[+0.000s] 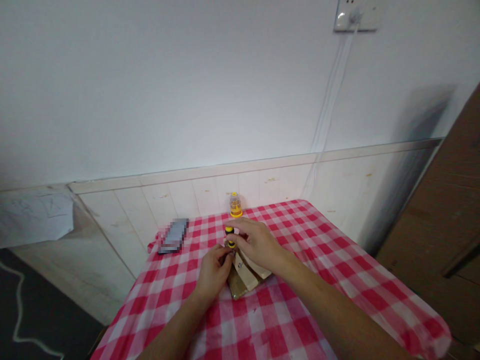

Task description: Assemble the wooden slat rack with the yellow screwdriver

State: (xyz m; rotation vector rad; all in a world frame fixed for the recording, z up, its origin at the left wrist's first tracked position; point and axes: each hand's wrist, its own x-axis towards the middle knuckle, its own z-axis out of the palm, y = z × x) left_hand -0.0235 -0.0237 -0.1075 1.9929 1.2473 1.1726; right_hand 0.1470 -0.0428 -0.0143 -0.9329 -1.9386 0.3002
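Observation:
My right hand [258, 242] grips a small yellow and black screwdriver [230, 236], which stands upright with its tip pointing down. Under the tip lies a flat brownish piece [237, 287] with pale beige strips [246, 276] across it; a small shiny metal spot, perhaps a screw, shows on one strip. The fingers of my left hand [214, 270] are pinched together at the piece's left edge, close to the screwdriver's tip. What they hold, if anything, is too small to make out. My right hand hides the far part of the piece.
A red and white checked cloth [262, 320] covers the table. Near the wall stands a clear and yellow screwdriver-bit case [235, 206]. A phone-like device [174, 236], blurred, lies at the left edge. Brown cardboard [431, 225] leans on the right, below a wall socket [356, 17].

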